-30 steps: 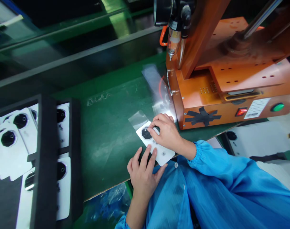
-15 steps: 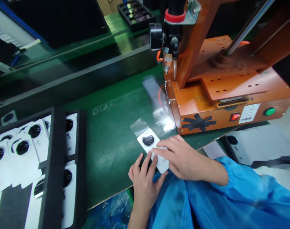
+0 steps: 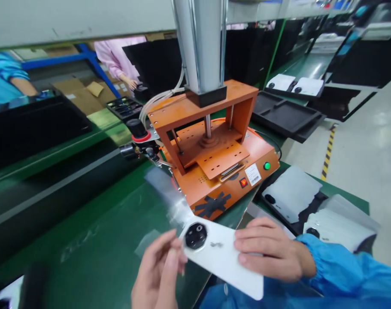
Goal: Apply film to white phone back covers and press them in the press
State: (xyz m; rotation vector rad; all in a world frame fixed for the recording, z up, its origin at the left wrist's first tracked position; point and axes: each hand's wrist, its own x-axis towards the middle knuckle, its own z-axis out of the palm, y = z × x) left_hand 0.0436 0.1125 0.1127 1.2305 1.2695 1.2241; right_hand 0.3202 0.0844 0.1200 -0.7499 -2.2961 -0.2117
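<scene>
A white phone back cover with a dark octagonal camera window is tilted up off the green bench, close in front of me. My right hand is closed on its right end, the fingers lying across the outer face. By the camera end is my left hand, thumb and fingers drawn together in a pinch right at the cover's edge. What sits in that pinch is hidden. A piece of clear film lies on the bench behind the left hand.
An orange press with a lit red switch and green button stands ahead. Clear plastic strips lie at its left. Stacked white covers fill trays at right; a black tray is behind. Co-workers' arms show across the bench.
The cover has gone from lying on the bench to being raised and turned, held in my right hand. My left hand moved to its camera end. The view swung up and right.
</scene>
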